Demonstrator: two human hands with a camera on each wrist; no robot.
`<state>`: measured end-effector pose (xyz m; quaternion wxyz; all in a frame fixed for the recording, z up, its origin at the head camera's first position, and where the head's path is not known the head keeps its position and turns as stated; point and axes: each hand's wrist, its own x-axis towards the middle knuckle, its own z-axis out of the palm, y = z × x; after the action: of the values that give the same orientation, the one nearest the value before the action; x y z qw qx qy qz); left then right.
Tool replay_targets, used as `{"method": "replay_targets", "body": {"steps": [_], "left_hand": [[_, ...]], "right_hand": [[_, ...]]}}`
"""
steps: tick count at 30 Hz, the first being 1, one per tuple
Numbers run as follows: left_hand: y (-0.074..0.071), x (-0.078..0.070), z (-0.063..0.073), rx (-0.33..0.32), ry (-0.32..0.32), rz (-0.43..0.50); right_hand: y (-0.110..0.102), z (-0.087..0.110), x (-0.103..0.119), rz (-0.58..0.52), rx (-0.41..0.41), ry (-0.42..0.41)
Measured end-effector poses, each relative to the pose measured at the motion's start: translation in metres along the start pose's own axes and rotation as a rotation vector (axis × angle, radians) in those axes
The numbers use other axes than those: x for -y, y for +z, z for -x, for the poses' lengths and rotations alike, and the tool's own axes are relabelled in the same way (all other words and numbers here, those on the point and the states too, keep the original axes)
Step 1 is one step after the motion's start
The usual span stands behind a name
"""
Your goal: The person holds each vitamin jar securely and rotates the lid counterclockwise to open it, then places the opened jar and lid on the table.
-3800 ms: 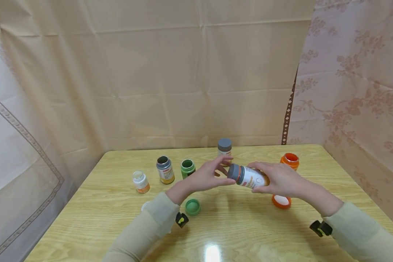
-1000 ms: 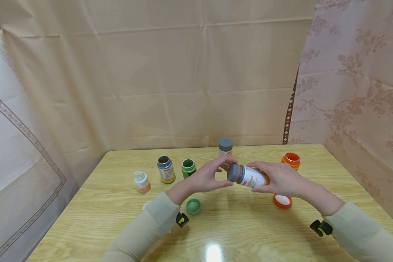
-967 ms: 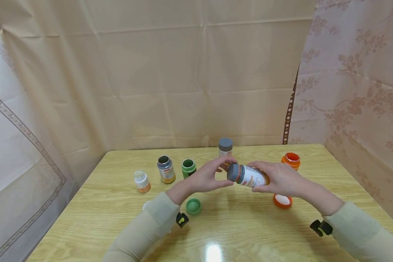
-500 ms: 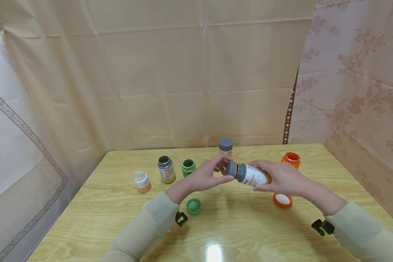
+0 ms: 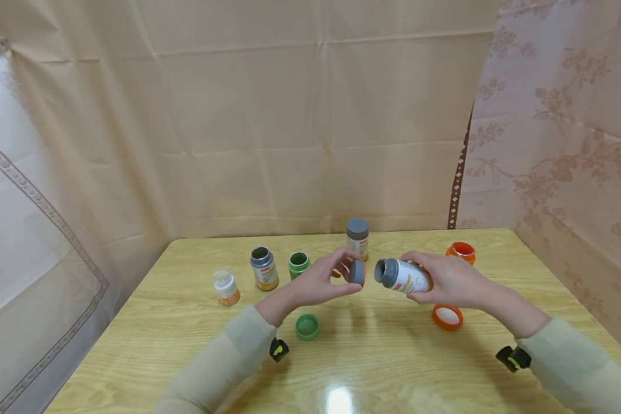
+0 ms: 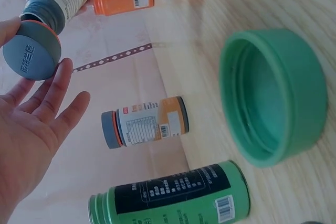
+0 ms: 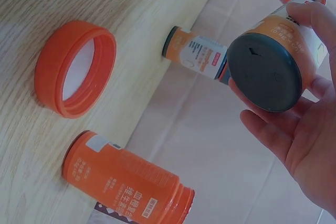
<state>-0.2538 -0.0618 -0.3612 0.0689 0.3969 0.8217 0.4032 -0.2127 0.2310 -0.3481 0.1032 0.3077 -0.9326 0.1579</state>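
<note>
Above the middle of the table, my left hand (image 5: pixel 321 280) pinches a grey screw cap (image 5: pixel 357 272) with an orange inner rim. My right hand (image 5: pixel 452 280) grips a grey-necked pill bottle (image 5: pixel 409 277) with a white and orange label. The bottle is tilted with its uncapped mouth toward the cap, and a small gap parts the two. In the right wrist view the bottle's dark base (image 7: pixel 265 72) faces the camera. Behind the hands stands a similar grey-capped bottle (image 5: pixel 357 238). A green bottle (image 5: pixel 299 264), uncapped, is beyond my left forearm.
On the left stand an uncapped white bottle (image 5: pixel 226 287) and an uncapped grey bottle (image 5: pixel 264 268). An uncapped orange bottle (image 5: pixel 461 252) is behind my right hand. A green cap (image 5: pixel 307 326) and an orange cap (image 5: pixel 447 317) lie upturned on the wooden table (image 5: pixel 383 368).
The grey cap has come off the bottle. My left hand has drawn slightly left with the cap, while my right hand has shifted slightly right with the bottle.
</note>
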Motion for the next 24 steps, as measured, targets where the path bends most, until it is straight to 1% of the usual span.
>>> {"method": "replay_targets", "body": {"steps": [3, 6, 9, 11, 16, 21, 24], "left_hand": [[0.0, 0.003, 0.001, 0.002, 0.0, -0.001], [0.002, 0.006, 0.002, 0.013, -0.02, -0.009], [0.005, 0.01, 0.004, 0.027, -0.044, -0.01], [0.009, 0.013, 0.005, 0.034, -0.047, -0.004], [0.017, 0.021, 0.005, 0.036, -0.046, -0.003], [0.023, 0.024, 0.004, 0.06, -0.077, -0.023], [0.025, 0.024, 0.002, 0.066, -0.111, -0.012]], "right_hand": [[-0.001, -0.001, -0.004, -0.011, 0.006, 0.003], [-0.001, -0.005, -0.008, -0.018, 0.019, 0.006], [-0.001, -0.009, -0.013, -0.018, 0.027, 0.007], [-0.001, -0.013, -0.016, -0.019, 0.031, 0.014], [0.001, -0.02, -0.023, -0.039, 0.062, 0.048], [0.004, -0.026, -0.029, -0.093, 0.098, 0.101], [0.007, -0.029, -0.033, -0.132, 0.102, 0.124]]}}
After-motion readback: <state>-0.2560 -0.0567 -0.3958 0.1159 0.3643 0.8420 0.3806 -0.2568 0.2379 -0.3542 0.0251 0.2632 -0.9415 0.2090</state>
